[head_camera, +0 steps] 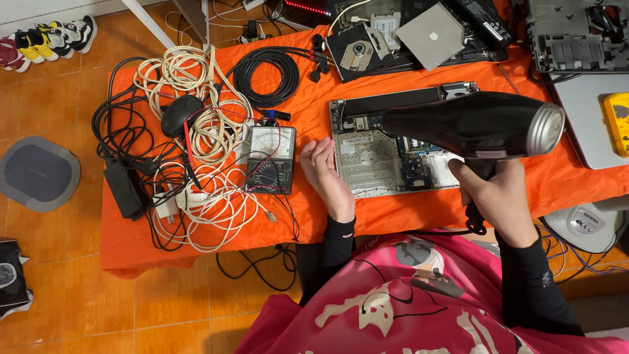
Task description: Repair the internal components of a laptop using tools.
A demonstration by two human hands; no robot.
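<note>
My right hand (pixel 493 196) grips the handle of a black hair dryer (pixel 472 124) with a silver rear cap. Its barrel lies level above an opened laptop chassis (pixel 377 154) on the orange-covered table (pixel 419 210), nozzle pointing left. My left hand (pixel 325 176) rests edge-down on the cloth by the chassis's left side, fingers loosely together, holding nothing. An analog multimeter (pixel 270 159) lies just left of that hand.
A tangle of white and black cables (pixel 196 131), a black mouse (pixel 180 113) and a coiled black cord (pixel 267 75) cover the table's left. Disassembled drives (pixel 359 49), laptop parts (pixel 576 36) and a yellow meter (pixel 617 121) lie at the back and right. Shoes (pixel 46 39) stand on the floor.
</note>
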